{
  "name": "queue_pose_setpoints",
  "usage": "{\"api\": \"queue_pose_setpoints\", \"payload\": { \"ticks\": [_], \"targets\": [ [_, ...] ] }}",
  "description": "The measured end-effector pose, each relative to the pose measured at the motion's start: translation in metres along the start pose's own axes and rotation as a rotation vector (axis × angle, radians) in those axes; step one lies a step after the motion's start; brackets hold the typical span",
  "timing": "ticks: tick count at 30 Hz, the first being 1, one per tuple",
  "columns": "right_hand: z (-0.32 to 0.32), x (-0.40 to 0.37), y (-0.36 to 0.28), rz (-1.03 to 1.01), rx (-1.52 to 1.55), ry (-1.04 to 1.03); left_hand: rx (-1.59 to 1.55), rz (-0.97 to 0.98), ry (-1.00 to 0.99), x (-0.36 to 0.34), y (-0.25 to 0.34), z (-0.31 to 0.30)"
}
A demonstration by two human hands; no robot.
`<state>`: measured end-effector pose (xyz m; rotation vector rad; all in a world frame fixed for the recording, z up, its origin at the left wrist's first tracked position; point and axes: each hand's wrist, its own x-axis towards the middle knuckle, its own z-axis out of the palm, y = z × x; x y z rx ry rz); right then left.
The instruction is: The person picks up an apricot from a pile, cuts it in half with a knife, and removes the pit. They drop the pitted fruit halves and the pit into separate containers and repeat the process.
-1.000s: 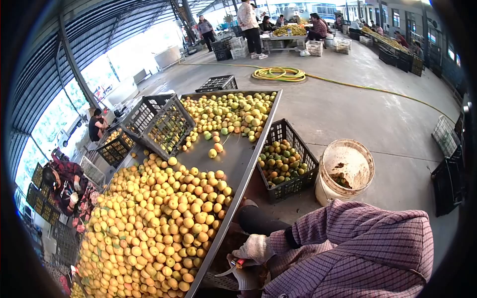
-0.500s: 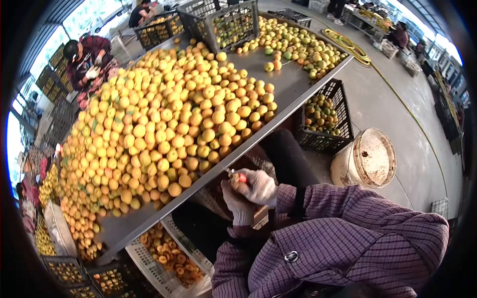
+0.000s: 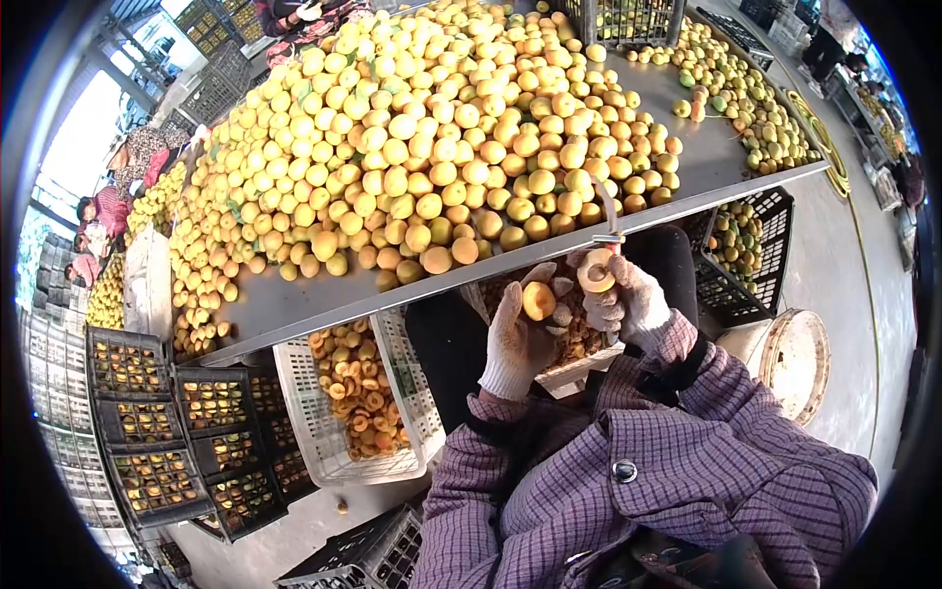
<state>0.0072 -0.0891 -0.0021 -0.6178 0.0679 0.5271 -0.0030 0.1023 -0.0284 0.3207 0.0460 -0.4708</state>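
Both my hands wear whitish knit gloves and are apart below the table's edge. My left hand [image 3: 513, 344] has its fingers curled around an apricot half [image 3: 538, 300], cut face up. In my right hand [image 3: 630, 302] are a knife [image 3: 613, 218] and another apricot half [image 3: 596, 271] with a hollow in its cut face. The knife's curved blade points up past the table edge, and its handle is mostly hidden in the glove. Under the hands is a container of brownish pieces [image 3: 577, 342], partly covered. A large heap of whole apricots [image 3: 422, 147] covers much of the metal table [image 3: 294, 306].
A white crate [image 3: 304, 422] of apricot halves stands left of my legs. Black crates [image 3: 147, 432] with fruit are stacked further left. To the right are a black crate [image 3: 775, 245] of greener fruit and a white bucket [image 3: 800, 363]. Other people sit beyond the table.
My hands have moved apart from being together around a fruit; each now has an apricot half. The knife blade has come into clear sight. The view has swung left and down.
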Motion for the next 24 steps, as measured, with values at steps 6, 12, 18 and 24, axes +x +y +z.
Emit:
{"api": "queue_pose_setpoints", "payload": {
  "ticks": [6,12,18,24],
  "targets": [
    [0.011,0.003,0.011,0.109,-0.245,0.108,0.391,0.054,0.063,-0.018,0.002,0.019],
    [-0.001,-0.001,0.013,-0.018,-0.813,0.168,0.514,-0.03,0.214,-0.012,-0.014,0.013],
    [-0.012,0.004,0.022,0.044,-0.626,0.248,1.099,0.273,0.3,-0.009,-0.024,0.018],
    [0.023,-0.013,0.004,0.116,-1.578,0.277,0.428,-0.166,0.226,-0.01,-0.015,-0.001]
  ]
}}
